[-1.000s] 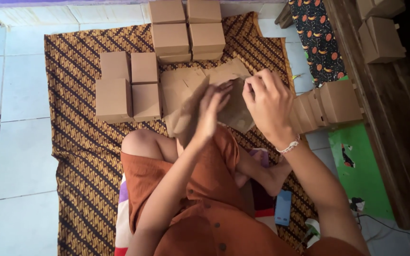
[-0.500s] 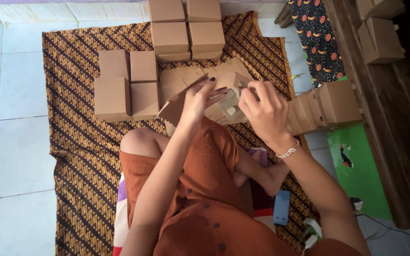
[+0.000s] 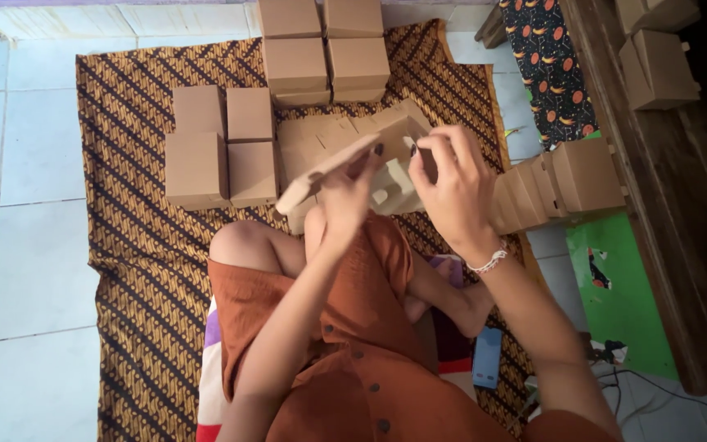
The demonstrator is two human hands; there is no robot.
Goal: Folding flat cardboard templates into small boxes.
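I sit cross-legged on a brown patterned mat (image 3: pixel 132 245). Both hands hold one flat brown cardboard box blank (image 3: pixel 333 168) lifted above my knees. My left hand (image 3: pixel 349 192) grips its lower edge, thumb on top. My right hand (image 3: pixel 452 184) pinches a flap at the blank's right end, and part of the card is folded up between the hands. Under the hands lies a loose pile of more flat blanks (image 3: pixel 321 139) on the mat.
Folded brown boxes stand in a block at the left (image 3: pixel 214 155) and a stack at the top (image 3: pixel 325 53). A row of boxes (image 3: pixel 566 180) leans at the right, by a dark wooden bench (image 3: pixel 664 205) carrying more boxes. A blue phone (image 3: pixel 488 360) lies by my leg.
The blank has been lifted off the pile and tilted up between my hands. My right hand has shifted from pressing the card flat to pinching its right flap.
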